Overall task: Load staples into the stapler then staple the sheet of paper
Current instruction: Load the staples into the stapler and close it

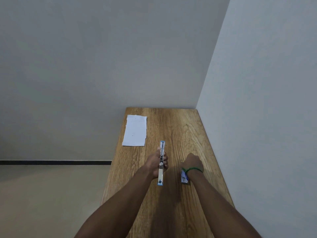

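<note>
The left hand [158,163] is closed around the middle of the long chrome stapler with pale blue ends [161,163], its fingers [165,159] wrapped over the right side; the stapler is swung open, running from 12 to 6 o'clock at the centre of the brown wood-grain counter [180,127]. The right hand [193,163], at 3 o'clock of the stapler and apart from it, is curled into a loose fist; whether it holds a strip of staples cannot be told; a green cord [193,169] circles its wrist. The small blue and white staple box [184,176] lies just beside that wrist, partly under it; the white rectangular sheet of paper [135,131] lies flat at 11 o'clock, well apart, close to the counter's left edge.

Risks, as judged: loading looks unfinished; a strip entered crooked into the narrow channel could jam or break apart; the wrist could knock the box and scatter staples; the left fingers lie close to the hinge and could be pinched on closing; the paper could be brushed off the near edge.
</note>
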